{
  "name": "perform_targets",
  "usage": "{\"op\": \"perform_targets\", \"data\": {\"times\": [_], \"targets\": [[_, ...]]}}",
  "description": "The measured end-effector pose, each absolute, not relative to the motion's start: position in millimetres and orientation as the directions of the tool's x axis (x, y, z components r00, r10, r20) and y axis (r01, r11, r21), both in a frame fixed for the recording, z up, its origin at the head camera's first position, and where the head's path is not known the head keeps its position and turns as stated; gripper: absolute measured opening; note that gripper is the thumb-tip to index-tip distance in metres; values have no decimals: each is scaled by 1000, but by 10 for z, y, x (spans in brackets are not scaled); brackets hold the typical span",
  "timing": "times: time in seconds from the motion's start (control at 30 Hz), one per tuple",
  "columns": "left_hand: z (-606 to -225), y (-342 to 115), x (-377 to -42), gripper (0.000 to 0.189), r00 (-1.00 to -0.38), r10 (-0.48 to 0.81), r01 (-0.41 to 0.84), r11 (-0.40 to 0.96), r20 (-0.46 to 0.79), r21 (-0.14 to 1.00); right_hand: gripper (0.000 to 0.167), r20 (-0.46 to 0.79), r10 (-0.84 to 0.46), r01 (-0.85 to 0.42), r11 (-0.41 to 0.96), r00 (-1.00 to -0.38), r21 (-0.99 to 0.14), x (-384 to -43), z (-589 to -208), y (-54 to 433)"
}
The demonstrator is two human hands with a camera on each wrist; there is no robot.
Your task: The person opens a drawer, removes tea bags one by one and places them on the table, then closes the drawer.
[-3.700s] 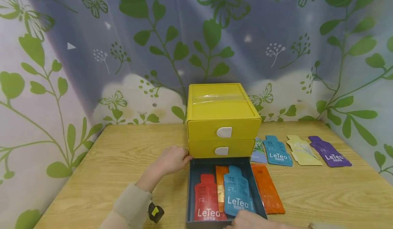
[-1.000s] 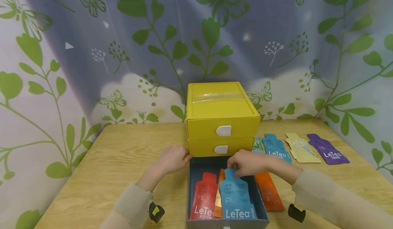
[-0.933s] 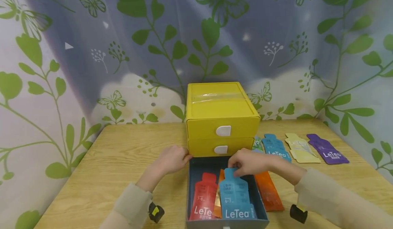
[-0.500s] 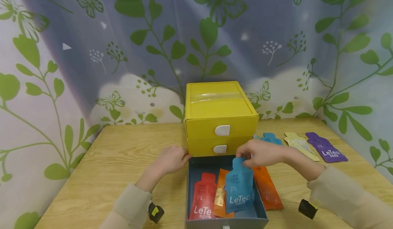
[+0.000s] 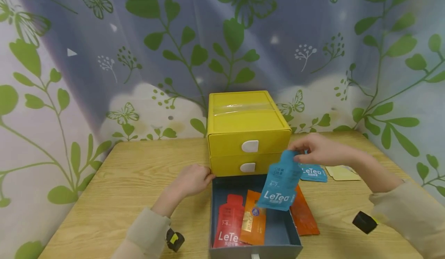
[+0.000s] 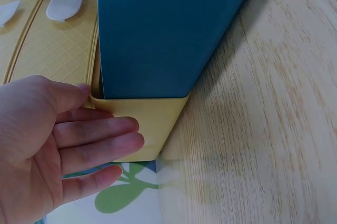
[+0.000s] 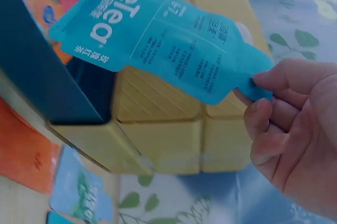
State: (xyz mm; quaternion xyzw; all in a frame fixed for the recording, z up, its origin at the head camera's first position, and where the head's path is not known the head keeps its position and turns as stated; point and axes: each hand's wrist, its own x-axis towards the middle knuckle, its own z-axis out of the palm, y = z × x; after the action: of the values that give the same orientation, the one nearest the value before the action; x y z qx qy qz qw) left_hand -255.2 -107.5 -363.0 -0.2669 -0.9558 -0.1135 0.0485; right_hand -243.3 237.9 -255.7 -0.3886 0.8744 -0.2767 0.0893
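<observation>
My right hand [image 5: 321, 149] pinches the neck of a blue bottle-shaped LeTea sachet [image 5: 281, 181] between thumb and fingers. The sachet hangs tilted above the right side of a pulled-out drawer [image 5: 278, 226]. In the right wrist view the sachet [image 7: 158, 39] shows its printed front. Inside the drawer lie a red LeTea sachet [image 5: 229, 220] and an orange packet [image 5: 253, 220]. At the lower left front edge of the yellow drawer cabinet [image 5: 248, 122], my left hand [image 5: 194, 180] rests with its thumb against the corner; the left wrist view shows its fingers [image 6: 100, 132] extended along the side.
Right of the drawer, an orange packet [image 5: 306, 214] lies on the wooden table [image 5: 139, 166]. Another blue sachet [image 5: 313, 173] and a pale yellow one [image 5: 342, 173] lie farther back, partly covered by the right hand and arm. A leaf-patterned curtain [image 5: 194, 39] hangs behind.
My right hand came to the blue sachet's neck, then lifted it out of the drawer, up and right, uncovering the orange packet. The left hand stayed at the cabinet corner.
</observation>
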Motion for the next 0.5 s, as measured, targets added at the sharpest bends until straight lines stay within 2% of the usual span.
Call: {"op": "perform_targets", "data": {"times": [0.07, 0.27, 0.33, 0.5], "targets": [[-3635, -1074, -2549, 29, -851, 502, 523, 831, 153, 187, 11, 50, -693, -601, 585, -720, -544, -2425, -2511, 2453], [-3638, -1068, -2552, 29, -851, 502, 524, 830, 152, 190, 13, 8, -565, -503, 728, -825, -466, -2417, -2462, 2670], [-3631, -1066, -2554, 29, -853, 500, 521, 832, 148, 192, 9, 0, -552, -503, 760, -834, -413, -2453, -2512, 2731], [-3609, -1062, -2554, 28, -857, 497, 515, 835, 136, 194, 18, -57, -532, -494, 818, -845, -295, -2560, -2718, 2878]]}}
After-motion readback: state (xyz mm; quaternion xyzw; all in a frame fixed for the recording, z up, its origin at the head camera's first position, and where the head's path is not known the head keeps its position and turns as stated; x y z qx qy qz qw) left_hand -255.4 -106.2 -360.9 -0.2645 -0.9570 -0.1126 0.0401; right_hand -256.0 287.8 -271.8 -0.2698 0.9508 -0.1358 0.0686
